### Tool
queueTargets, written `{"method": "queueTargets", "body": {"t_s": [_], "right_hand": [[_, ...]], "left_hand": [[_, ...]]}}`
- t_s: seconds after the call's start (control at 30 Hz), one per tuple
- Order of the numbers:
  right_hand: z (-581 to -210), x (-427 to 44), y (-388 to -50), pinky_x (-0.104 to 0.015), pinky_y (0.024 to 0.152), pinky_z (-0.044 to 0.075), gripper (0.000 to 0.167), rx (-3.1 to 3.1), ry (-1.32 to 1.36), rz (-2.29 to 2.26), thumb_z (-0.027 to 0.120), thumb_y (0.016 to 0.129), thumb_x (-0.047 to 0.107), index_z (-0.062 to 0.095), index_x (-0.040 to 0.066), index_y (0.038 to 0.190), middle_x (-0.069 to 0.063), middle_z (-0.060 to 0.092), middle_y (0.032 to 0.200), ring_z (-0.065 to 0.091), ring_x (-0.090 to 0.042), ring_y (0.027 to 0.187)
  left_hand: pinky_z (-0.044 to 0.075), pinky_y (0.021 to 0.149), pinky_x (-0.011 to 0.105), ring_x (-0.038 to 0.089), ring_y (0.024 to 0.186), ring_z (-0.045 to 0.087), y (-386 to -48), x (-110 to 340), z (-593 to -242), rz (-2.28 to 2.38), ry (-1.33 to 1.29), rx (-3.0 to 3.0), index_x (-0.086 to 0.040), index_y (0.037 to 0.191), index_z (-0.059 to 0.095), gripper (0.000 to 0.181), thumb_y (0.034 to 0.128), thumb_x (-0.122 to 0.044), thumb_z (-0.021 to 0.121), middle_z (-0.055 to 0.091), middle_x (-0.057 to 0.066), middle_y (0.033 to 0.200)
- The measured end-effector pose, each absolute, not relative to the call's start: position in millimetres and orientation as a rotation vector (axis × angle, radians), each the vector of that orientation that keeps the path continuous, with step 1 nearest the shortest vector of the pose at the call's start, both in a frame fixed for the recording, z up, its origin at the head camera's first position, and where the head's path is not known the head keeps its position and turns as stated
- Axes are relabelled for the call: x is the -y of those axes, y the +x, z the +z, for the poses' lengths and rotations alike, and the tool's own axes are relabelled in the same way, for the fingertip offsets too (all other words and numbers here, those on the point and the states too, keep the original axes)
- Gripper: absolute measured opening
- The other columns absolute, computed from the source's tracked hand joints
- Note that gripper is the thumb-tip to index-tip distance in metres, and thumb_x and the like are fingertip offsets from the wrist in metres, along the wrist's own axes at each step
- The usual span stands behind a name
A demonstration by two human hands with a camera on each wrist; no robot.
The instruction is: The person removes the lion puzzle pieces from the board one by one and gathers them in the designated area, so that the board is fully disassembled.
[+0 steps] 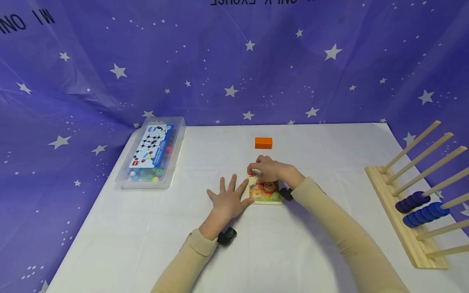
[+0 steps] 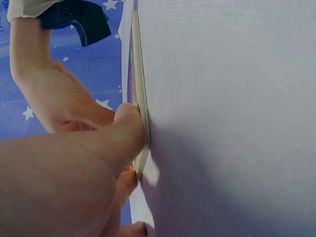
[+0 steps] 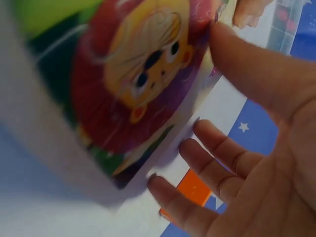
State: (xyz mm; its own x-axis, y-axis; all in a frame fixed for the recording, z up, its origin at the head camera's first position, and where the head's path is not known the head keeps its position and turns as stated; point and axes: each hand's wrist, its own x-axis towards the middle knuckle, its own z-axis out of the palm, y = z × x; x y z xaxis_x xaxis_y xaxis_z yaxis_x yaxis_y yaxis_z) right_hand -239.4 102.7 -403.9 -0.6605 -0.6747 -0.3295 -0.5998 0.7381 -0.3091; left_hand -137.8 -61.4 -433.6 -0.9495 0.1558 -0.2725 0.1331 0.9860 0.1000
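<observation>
A small square picture board (image 1: 264, 197), patterned with cartoon animals, lies flat on the white table. It looks like a puzzle; a red-maned lion (image 3: 153, 59) shows close up in the right wrist view. My left hand (image 1: 226, 202) rests palm down at the board's left side, fingers spread, its thumb (image 2: 131, 126) against the edge. Over the board's far left corner is my right hand (image 1: 270, 170), fingers bent. Its thumb (image 3: 237, 59) touches the board's edge, while other fingers (image 3: 210, 160) reach past that edge. Whether it pinches a piece is hidden.
An orange block (image 1: 263, 143) lies beyond the board. At the back left stands a clear plastic case (image 1: 172, 171) of coloured balls. A wooden peg rack (image 1: 399, 219) with purple and blue rings stands at the right. Starry purple cloth (image 1: 205, 61) hangs behind the table.
</observation>
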Motion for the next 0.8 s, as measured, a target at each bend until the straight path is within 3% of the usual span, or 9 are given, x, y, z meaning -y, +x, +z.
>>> {"method": "queueTargets", "body": {"t_s": [0.2,0.5,0.8], "right_hand": [[-406.2,-99.1,-243.2,-0.042,0.083,0.039,0.029,-2.51,-0.96,-0.297,0.063,0.085,0.009,0.053,0.022,0.109,-0.01,0.041,0.105,0.038,-0.027,0.096],[-411.0,-100.8,-245.8,-0.039,0.081,0.034,0.027,-2.487,-1.032,-0.429,0.067,0.081,0.004,0.053,0.014,0.101,-0.004,0.048,0.099,0.04,-0.023,0.091],[-416.2,-101.8,-246.1,-0.037,0.075,0.029,0.027,-2.513,-1.101,-0.482,0.067,0.081,0.003,0.052,0.013,0.1,0.0,0.051,0.087,0.042,-0.019,0.08]], "left_hand": [[0.016,0.086,0.072,0.038,0.134,0.005,-138.3,62.4,-435.6,0.116,0.211,-2.847,-0.039,0.143,0.019,0.067,0.0842,-0.067,0.033,0.009,0.002,0.151],[0.015,0.086,0.072,0.038,0.134,0.004,-139.0,61.8,-437.5,0.111,0.213,-2.844,-0.04,0.144,0.017,0.067,0.0845,-0.067,0.033,0.008,0.002,0.151],[0.015,0.086,0.072,0.038,0.134,0.004,-138.5,62.1,-436.3,0.115,0.211,-2.847,-0.039,0.144,0.017,0.067,0.0842,-0.068,0.032,0.008,0.002,0.151]]}}
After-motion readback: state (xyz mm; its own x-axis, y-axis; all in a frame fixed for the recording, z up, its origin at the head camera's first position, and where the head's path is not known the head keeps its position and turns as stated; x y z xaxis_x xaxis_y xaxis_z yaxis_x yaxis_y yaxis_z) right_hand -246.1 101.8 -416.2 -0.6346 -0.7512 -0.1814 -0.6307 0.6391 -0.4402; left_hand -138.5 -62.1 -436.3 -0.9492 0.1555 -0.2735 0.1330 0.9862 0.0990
